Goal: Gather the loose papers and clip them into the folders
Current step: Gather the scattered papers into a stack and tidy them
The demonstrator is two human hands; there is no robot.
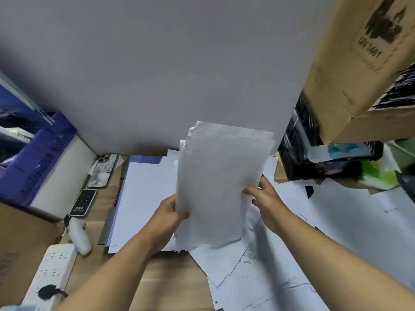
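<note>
An upright stack of white papers [217,185] stands on its lower edge over the desk, held between both hands. My left hand [168,217] grips its left edge, thumb in front. My right hand [266,198] grips the right edge, fingers curled round it. Behind and to the left lies an open blue-grey folder [143,159] with white sheets on it. More loose papers [269,281] are scattered over the desk to the right and below the stack.
Two phones [103,170] [83,202] lie at the left, with a white power strip [52,274] and a white device [78,236] near the front left. Blue binders [38,158] stand far left. A cardboard box [359,63] and black trays [305,140] crowd the right.
</note>
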